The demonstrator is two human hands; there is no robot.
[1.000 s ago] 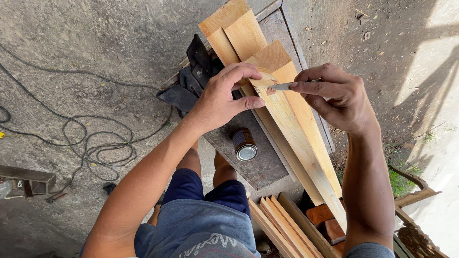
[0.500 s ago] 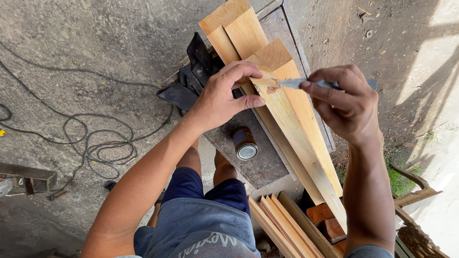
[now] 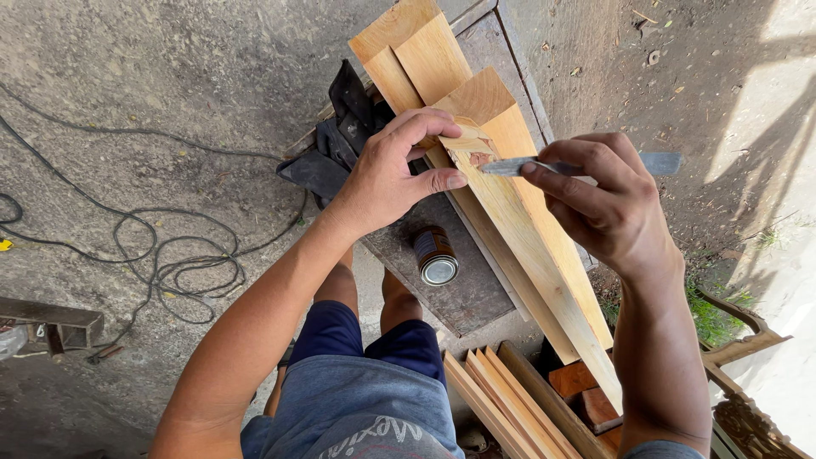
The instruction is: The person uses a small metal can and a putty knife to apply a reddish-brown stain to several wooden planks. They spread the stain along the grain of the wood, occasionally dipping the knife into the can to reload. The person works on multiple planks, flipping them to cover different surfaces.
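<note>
Pale wood fills the middle of my view: a long plank (image 3: 531, 246) slants from the upper centre down toward my right knee, lying across a grey, weathered workbench (image 3: 463, 285). My left hand (image 3: 387, 183) rests on the plank's upper end, fingers curled over a reddish-brown patch (image 3: 478, 158) on the board and thumb pressed against the plank's near edge. My right hand (image 3: 599, 200) is clenched around a flat metal blade (image 3: 510, 166), whose grey tip touches the plank just beside that patch, while its other end sticks out past my knuckles to the right. More pale boards (image 3: 416, 47) lie under and beyond the plank, fanned out at the top. A small round tin (image 3: 436, 255) lies on the bench just below my left hand, near the plank but apart from it. Black cloth (image 3: 336, 140) is bunched at the bench's left edge behind my left hand. On the concrete floor to my left, a dark cable (image 3: 161, 255) lies in loose loops, well apart from the bench.
</note>
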